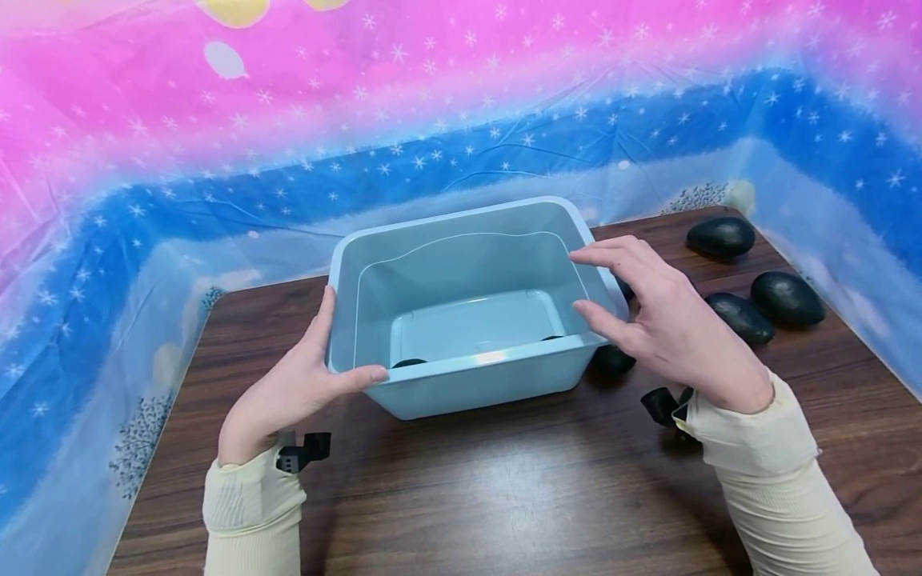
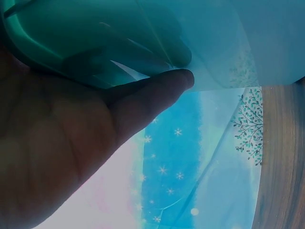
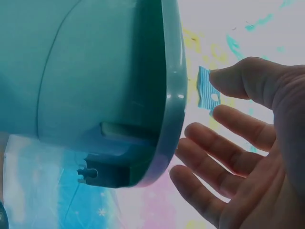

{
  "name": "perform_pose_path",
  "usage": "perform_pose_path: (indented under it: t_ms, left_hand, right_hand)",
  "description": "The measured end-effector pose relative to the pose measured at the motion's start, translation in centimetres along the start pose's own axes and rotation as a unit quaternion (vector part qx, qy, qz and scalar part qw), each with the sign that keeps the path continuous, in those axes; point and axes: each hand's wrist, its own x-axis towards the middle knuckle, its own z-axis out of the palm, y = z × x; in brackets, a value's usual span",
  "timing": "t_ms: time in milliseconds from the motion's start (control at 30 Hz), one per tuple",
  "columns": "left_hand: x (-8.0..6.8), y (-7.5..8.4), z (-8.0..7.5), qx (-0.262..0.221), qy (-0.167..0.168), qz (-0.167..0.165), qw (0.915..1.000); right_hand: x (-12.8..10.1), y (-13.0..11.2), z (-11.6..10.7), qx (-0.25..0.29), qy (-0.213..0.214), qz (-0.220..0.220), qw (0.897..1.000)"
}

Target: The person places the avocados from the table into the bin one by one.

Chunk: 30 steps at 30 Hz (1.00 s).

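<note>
A light blue-green plastic bin (image 1: pixel 475 382) stands on the table with its mouth upward. My left hand (image 1: pixel 288 388) holds its near left corner, the thumb along the front rim and the fingers against the left side. In the left wrist view, one digit of this hand presses the translucent wall. My right hand (image 1: pixel 670 320) hovers at the right end of the bin with thumb and fingers spread. A gap separates those fingers from the rim in the right wrist view. Dark tops of two objects (image 1: pixel 410 362) peek above the bin's front rim from inside, mostly hidden.
Several dark, egg-shaped avocados (image 1: pixel 787 299) lie on the brown wooden table (image 1: pixel 490 496) to the right, one (image 1: pixel 612 359) close against the bin. A pink and blue snowflake cloth (image 1: pixel 446 144) walls the table's back and sides. Black camera mounts (image 1: pixel 306 453) sit on both wrists.
</note>
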Motion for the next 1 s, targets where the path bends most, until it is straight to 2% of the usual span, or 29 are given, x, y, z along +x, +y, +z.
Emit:
perform_pose_path:
  t_ms: [167, 367, 467, 633, 800, 900, 1000]
  left_hand:
    - [0.0, 0.0, 0.1, 0.002, 0.001, -0.001, 1.0]
    - [0.0, 0.1, 0.1, -0.002, 0.002, 0.0, 1.0]
    - [0.0, 0.2, 0.2, -0.009, 0.004, 0.004, 0.9999]
    - [0.0, 0.3, 0.1, 0.002, 0.004, -0.004, 1.0]
    - [0.1, 0.3, 0.1, -0.003, 0.008, -0.004, 1.0]
    - [0.1, 0.3, 0.2, -0.006, 0.008, -0.005, 0.9999]
    - [0.1, 0.3, 0.2, -0.006, 0.007, -0.006, 0.9999]
  right_hand:
    - [-0.1, 0.1, -0.3, 0.0, 0.011, 0.002, 1.0]
    - [-0.2, 0.7, -1.2, -0.007, 0.044, 0.001, 0.999]
    - [-0.4, 1.2, -2.1, -0.02, 0.057, 0.031, 0.998]
    - [-0.8, 2.6, -3.2, -0.038, 0.064, 0.11, 0.991]
    - [-1.1, 4.7, -3.4, -0.035, 0.034, 0.184, 0.982]
    - [-1.1, 6.0, -3.1, -0.028, -0.01, 0.223, 0.974]
    - [-1.1, 7.0, -2.7, -0.021, -0.069, 0.263, 0.962]
